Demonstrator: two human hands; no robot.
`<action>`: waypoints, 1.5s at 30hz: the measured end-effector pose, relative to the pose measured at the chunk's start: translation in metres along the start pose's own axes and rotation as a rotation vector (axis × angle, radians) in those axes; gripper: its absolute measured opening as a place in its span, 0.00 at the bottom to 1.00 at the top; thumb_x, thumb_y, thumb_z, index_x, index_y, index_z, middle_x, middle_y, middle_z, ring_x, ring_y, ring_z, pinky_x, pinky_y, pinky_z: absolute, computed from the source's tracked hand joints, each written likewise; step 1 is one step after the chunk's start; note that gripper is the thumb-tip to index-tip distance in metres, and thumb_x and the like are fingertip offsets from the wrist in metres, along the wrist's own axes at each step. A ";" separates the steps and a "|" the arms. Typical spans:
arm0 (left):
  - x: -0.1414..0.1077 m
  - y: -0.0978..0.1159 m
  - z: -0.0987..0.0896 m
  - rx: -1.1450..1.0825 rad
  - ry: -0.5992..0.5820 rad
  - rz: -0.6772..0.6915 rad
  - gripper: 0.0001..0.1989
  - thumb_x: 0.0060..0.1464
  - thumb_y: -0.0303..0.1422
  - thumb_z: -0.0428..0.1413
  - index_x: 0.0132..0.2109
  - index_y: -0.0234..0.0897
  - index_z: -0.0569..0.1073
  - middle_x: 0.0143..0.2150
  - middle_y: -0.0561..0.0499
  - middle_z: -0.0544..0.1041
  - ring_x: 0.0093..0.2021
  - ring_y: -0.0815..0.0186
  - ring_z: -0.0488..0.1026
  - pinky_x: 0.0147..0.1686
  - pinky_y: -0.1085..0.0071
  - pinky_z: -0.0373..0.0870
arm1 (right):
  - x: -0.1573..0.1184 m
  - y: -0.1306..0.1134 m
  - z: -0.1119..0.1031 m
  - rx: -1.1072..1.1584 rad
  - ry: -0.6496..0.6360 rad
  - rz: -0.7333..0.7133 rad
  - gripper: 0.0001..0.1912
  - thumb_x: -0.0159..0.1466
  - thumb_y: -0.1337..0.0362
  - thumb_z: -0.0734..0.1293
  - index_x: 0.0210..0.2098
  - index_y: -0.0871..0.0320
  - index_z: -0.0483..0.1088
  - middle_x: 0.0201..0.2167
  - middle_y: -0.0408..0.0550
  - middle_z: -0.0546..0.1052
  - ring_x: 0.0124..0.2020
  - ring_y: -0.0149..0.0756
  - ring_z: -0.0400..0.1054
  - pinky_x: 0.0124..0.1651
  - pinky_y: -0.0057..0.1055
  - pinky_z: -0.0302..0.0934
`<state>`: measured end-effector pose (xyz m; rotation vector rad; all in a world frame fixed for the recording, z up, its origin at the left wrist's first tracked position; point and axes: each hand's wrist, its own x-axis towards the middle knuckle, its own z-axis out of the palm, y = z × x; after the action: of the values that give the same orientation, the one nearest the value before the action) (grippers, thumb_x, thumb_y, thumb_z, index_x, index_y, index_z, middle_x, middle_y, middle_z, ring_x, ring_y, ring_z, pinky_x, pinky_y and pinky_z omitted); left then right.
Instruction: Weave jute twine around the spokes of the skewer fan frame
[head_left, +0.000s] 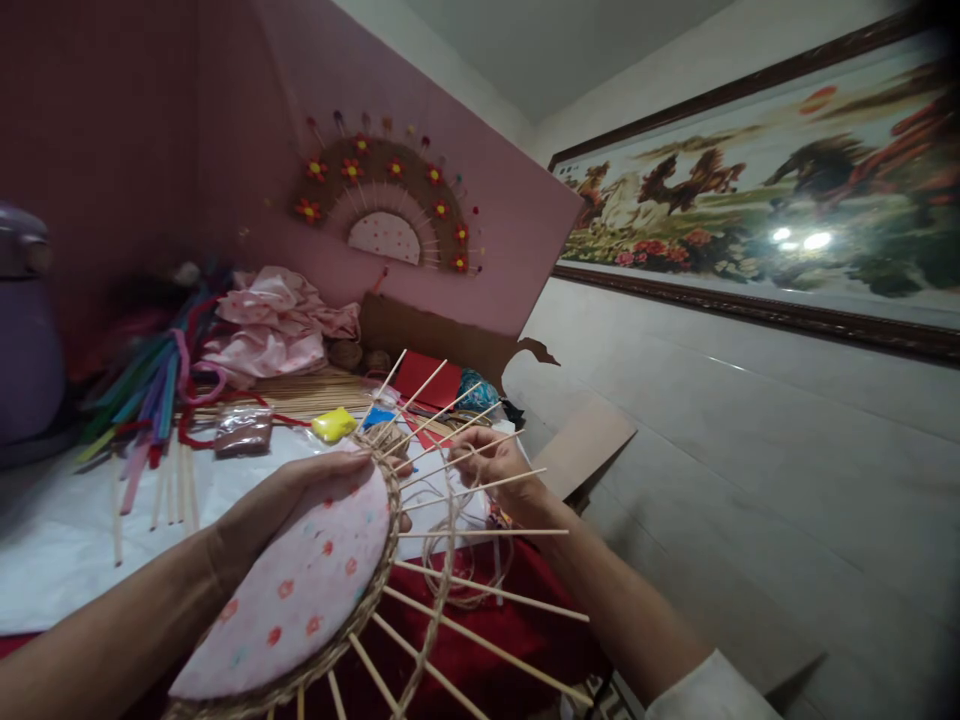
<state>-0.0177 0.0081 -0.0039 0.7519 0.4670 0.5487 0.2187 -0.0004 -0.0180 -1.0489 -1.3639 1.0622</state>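
Observation:
My left hand (322,485) grips a half-round fan frame by its upper edge, thumb on top and fingertips showing beneath. The frame has a pink flowered fabric panel (315,570) with a braided jute rim, and thin wooden sticks (510,595) radiate outward from it. A strand of jute twine (442,590) runs across the sticks partway along their length. Behind the upper sticks, my right hand (487,460) pinches that twine between thumb and fingers. A loose loop of twine (469,580) hangs below the right hand.
Colourful pipe cleaners (150,390), crumpled pink fabric (270,320), a brown packet (244,430) and a yellow packet (334,424) lie on the table. A decorated half-round fan (390,165) hangs on the pink board (510,230). A purple flask (30,330) stands at the left.

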 end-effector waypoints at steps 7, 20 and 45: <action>-0.007 0.000 0.009 -0.001 -0.029 0.001 0.26 0.51 0.30 0.50 0.57 0.29 0.58 0.26 0.43 0.78 0.29 0.55 0.77 0.34 0.62 0.71 | -0.001 0.005 0.032 -0.041 -0.033 0.081 0.07 0.48 0.65 0.71 0.24 0.59 0.69 0.18 0.39 0.67 0.17 0.23 0.53 0.19 0.23 0.47; -0.005 -0.004 0.011 -0.119 -0.123 0.013 0.21 0.53 0.29 0.47 0.54 0.27 0.64 0.22 0.48 0.77 0.27 0.59 0.77 0.37 0.62 0.70 | 0.006 0.015 0.049 -0.061 -0.055 0.091 0.11 0.49 0.61 0.71 0.24 0.61 0.67 0.13 0.36 0.63 0.14 0.21 0.50 0.16 0.23 0.43; 0.006 -0.009 -0.013 -0.036 -0.258 0.045 0.13 0.52 0.30 0.49 0.40 0.29 0.74 0.33 0.36 0.78 0.32 0.57 0.75 0.34 0.65 0.68 | 0.008 0.031 0.049 -0.059 -0.021 0.136 0.12 0.47 0.58 0.70 0.25 0.56 0.65 0.18 0.40 0.69 0.17 0.30 0.61 0.20 0.27 0.53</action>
<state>-0.0181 0.0133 -0.0202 0.7879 0.2016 0.4925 0.1702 0.0123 -0.0489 -1.1907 -1.3630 1.1415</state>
